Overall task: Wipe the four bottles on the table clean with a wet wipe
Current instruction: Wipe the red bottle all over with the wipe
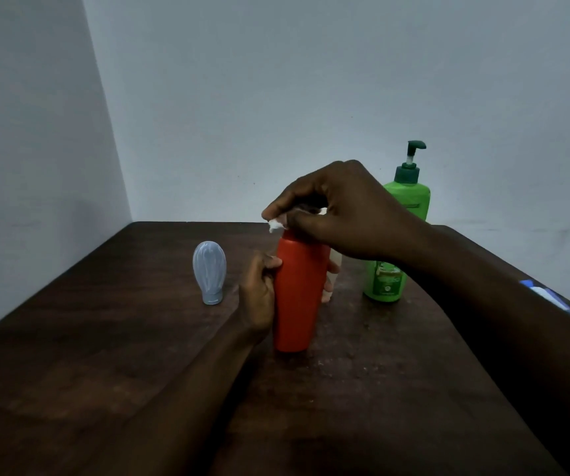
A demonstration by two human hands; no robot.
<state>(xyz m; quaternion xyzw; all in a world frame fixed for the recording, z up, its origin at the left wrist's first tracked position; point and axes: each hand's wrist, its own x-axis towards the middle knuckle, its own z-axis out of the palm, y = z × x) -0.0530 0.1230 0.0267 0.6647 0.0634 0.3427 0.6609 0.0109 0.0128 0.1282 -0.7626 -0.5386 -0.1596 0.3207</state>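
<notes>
An orange-red bottle (pixel 299 297) stands upright on the dark wooden table (pixel 104 355), near its middle. My left hand (pixel 259 297) is wrapped around the bottle's body. My right hand (pixel 331 214) is over the bottle's top, pinching a white wet wipe (pixel 275 225) against the cap, which is hidden. A small pale blue bottle (pixel 209 272) stands on its cap to the left. A green pump bottle (pixel 400 221) stands behind, to the right, partly covered by my right forearm. A pale bottle (pixel 335 261) peeks out just behind the orange one.
A blue and white packet (pixel 548 297) lies at the table's right edge, beside my right forearm. Grey walls meet in a corner behind the table.
</notes>
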